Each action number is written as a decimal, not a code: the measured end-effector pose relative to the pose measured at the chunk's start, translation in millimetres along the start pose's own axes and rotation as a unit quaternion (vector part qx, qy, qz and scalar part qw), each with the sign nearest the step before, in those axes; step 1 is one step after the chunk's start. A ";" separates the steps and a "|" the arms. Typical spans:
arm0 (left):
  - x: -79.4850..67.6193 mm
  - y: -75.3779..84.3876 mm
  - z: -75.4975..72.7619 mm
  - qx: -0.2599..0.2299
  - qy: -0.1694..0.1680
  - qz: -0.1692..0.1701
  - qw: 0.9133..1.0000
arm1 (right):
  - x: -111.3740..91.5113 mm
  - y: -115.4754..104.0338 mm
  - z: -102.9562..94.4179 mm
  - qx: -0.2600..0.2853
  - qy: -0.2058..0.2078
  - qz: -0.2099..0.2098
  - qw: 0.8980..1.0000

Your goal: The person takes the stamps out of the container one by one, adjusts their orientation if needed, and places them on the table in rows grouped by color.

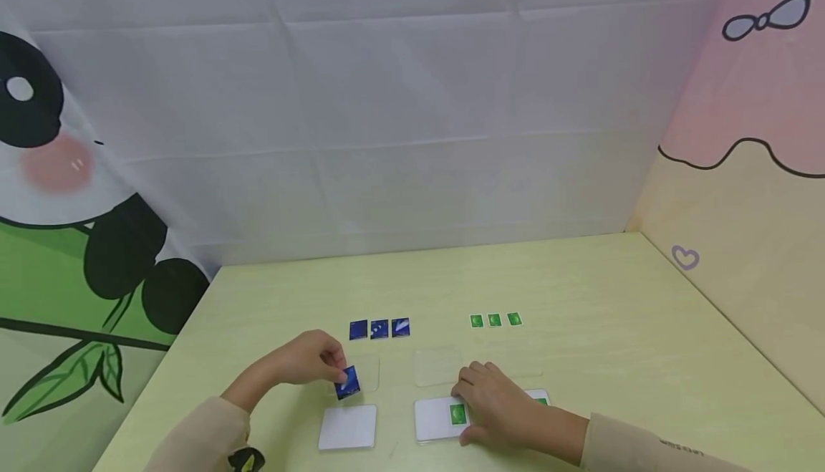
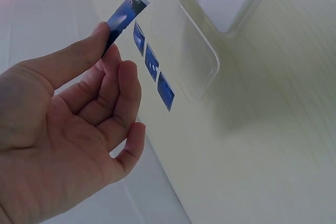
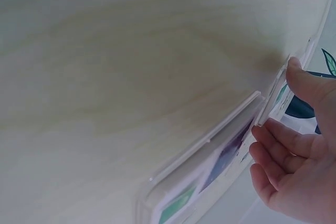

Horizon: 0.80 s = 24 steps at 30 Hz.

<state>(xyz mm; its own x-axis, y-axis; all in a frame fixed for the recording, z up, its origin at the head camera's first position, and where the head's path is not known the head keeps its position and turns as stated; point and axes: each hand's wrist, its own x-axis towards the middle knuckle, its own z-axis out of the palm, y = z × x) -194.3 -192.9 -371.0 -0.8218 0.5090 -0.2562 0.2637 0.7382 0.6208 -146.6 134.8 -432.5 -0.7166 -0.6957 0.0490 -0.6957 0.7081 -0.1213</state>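
Note:
My left hand (image 1: 316,359) pinches a small blue picture square (image 1: 349,384) between thumb and fingertips, raised above the table beside a clear plastic lid (image 2: 191,51). In the left wrist view the blue square (image 2: 126,17) is tilted, with a pale end edge. Below that hand lies a plain white block in a clear case (image 1: 346,427). My right hand (image 1: 499,407) grips another white-topped clear case (image 1: 433,420) by its edges, thumb on the near side, fingers on the far side. A green square (image 1: 458,415) lies on it. Part of its top is hidden by the hand.
Three blue squares (image 1: 379,329) and three green squares (image 1: 494,320) lie in rows farther back. Another clear lid (image 1: 438,367) sits between the hands. A further white case (image 3: 184,182) bears green and dark blue-purple pieces. A white cloth (image 1: 412,135) backs the table.

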 end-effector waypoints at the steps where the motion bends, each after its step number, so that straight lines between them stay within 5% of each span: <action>1: 0.0 -0.2 -0.4 -0.002 0.000 -0.001 1.000 | -0.1 0.0 0.0 0.000 0.001 -0.001 1.000; 15: 3.4 -5.6 -11.0 0.000 -0.007 0.003 1.000 | 0.4 -0.7 -3.9 -0.001 -0.004 -0.001 1.000; 24: 6.4 -7.7 -13.9 -0.007 -0.003 -0.033 0.999 | 0.9 -0.4 -3.8 -0.004 -0.009 0.000 1.000</action>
<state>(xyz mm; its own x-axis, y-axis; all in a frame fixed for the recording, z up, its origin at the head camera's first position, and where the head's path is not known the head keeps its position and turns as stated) -208.6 -201.4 -367.2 -0.8340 0.4624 -0.3011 0.2022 0.7638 0.6130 -147.2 134.4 -428.6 -0.7156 -0.6978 0.0311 -0.6962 0.7089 -0.1134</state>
